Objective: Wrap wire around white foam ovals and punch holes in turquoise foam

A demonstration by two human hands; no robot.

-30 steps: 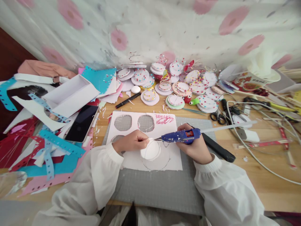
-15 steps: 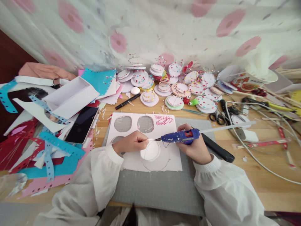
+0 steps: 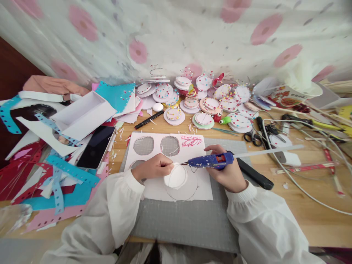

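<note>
My right hand (image 3: 227, 170) is wrapped around a blue hot glue gun (image 3: 207, 160), which points left and has a pale glue stick (image 3: 269, 150) sticking out of its back end. Closed in a pinch, my left hand (image 3: 155, 168) grips the upper left edge of a small white paper disc (image 3: 176, 176). A thin pale line curves out from these fingertips across the disc, too fine to identify. The gun's nozzle is close to the disc's upper edge; whether they touch I cannot tell. Beneath lies a white sheet (image 3: 154, 193) with round cut-outs and a drawn circle.
A grey cutting mat (image 3: 184, 223) lies under the sheet. Behind it stand several dotted paper-disc pieces (image 3: 173, 115) and a black marker (image 3: 150, 119). Paper scraps (image 3: 73, 172), a phone (image 3: 96, 146) and a white box (image 3: 84, 112) fill the left; scissors (image 3: 253, 138) and a white cable (image 3: 291, 178) lie right.
My right index finger has lifted slightly away from the gun, and the glue stick's tail has shifted a little to the right. Left hand and disc stay in place.
</note>
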